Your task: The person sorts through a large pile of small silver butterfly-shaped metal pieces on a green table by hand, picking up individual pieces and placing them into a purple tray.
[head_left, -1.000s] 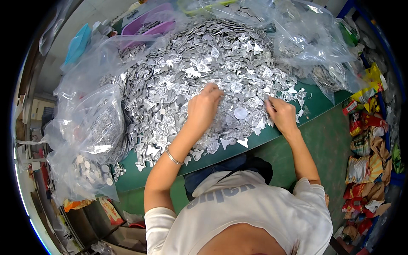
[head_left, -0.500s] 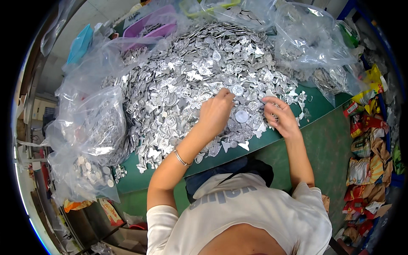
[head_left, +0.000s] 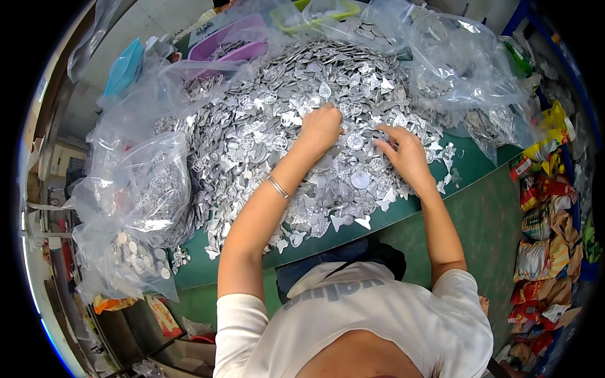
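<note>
- The heap of flat silver metal cut-outs (head_left: 277, 126) covers most of my green table (head_left: 472, 167).
- Clear plastic bags (head_left: 135, 201) hem the left and far right.
- Only the near edge strip lies bare.

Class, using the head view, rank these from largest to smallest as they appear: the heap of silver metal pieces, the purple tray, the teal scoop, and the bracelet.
1. Heap of silver metal pieces
2. Purple tray
3. Teal scoop, though rim distortion makes its ranking against the tray uncertain
4. Bracelet

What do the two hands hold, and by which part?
It cannot be told: left hand and right hand rest on the pile of metal pieces.
</note>
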### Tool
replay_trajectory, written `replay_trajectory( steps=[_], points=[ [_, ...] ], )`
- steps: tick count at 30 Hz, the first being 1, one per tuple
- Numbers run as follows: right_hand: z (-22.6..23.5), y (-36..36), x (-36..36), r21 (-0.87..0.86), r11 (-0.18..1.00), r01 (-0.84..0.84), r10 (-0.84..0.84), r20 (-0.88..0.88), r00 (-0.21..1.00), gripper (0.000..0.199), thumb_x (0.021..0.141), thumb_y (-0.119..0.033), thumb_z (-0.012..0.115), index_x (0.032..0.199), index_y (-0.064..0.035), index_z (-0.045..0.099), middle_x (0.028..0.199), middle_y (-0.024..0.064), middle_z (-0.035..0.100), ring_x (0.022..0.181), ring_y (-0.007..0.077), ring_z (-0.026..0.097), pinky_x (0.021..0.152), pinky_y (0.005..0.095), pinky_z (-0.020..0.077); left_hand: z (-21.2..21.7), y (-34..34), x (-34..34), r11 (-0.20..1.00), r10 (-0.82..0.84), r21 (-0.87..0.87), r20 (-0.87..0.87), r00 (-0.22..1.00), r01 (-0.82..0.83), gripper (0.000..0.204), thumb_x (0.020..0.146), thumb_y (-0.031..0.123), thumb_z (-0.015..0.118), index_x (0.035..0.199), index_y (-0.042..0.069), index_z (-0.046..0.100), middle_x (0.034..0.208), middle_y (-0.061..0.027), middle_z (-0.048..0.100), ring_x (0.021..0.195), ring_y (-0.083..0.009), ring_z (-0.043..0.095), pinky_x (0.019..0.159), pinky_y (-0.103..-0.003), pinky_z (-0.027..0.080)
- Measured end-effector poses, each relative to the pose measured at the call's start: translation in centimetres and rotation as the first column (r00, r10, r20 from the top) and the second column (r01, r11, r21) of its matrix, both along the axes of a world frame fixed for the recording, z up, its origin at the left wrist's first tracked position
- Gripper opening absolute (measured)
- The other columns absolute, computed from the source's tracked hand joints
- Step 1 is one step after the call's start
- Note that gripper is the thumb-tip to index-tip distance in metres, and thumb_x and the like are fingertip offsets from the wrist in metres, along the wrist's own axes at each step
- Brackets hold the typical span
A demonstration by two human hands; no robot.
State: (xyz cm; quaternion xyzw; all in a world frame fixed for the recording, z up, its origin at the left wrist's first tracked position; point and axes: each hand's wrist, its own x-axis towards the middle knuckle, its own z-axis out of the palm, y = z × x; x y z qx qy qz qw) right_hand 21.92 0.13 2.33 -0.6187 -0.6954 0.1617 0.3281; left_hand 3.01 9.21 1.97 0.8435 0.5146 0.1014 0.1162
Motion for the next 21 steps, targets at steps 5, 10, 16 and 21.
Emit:
replay_trajectory(
  steps=[5,10,16,21],
  points=[
    [-0.7,-0.2,-0.4,-0.017,0.996,-0.087,0.089,0.145,0.985,0.026,0.079,-0.027,0.065,0.099,-0.0103,0.066,0.08,0.0124,0.059,0.072,0.0323,0.059,0.062,0.0402,0.0459,0.2,0.4,-1.1,0.977,0.086,-0.21,0.303,0.949,-0.021,0.017,0.067,0.011,0.071,0.081,0.002,0.069,0.083,-0.0139,0.066,0.076,-0.0265,0.064,0.068,-0.034,0.049],
    [-0.7,-0.9,0.6,0.098,0.994,0.056,-0.059,0.037,0.998,0.018,0.082,-0.021,0.062,0.092,-0.008,0.067,0.077,0.0118,0.06,0.07,0.0325,0.059,0.061,0.0398,0.0447,1.1,-1.3,-3.8,0.981,0.15,0.037,0.486,0.861,-0.192,0.016,0.07,0.009,0.071,0.084,0.001,0.069,0.086,-0.0163,0.067,0.079,-0.0265,0.064,0.074,-0.033,0.048],
    [-1.5,-0.6,-0.1,-0.094,0.976,-0.194,0.137,-0.429,0.893,0.022,0.089,-0.015,0.054,0.098,0.0027,0.063,0.067,0.0066,0.058,0.06,0.0153,0.057,0.055,0.029,0.0447,0.1,-4.8,-5.1,0.994,-0.067,0.098,0.17,0.983,0.051,0.03,0.074,0.011,0.068,0.102,0.004,0.062,0.111,-0.0086,0.059,0.078,-0.0316,0.062,0.07,-0.038,0.05],
    [0.3,0.4,-0.9,-0.285,0.905,-0.315,-0.034,-0.788,0.615,0.026,0.093,-0.016,0.049,0.103,0.0039,0.062,0.064,0.0001,0.053,0.053,0.007,0.051,0.044,0.0188,0.0387,-0.2,-9.7,-5.7,0.984,-0.109,0.153,0.141,0.984,0.087,0.025,0.076,0.003,0.061,0.1,0.007,0.062,0.113,-0.0061,0.058,0.067,-0.0297,0.063,0.057,-0.038,0.051]
  ],
)
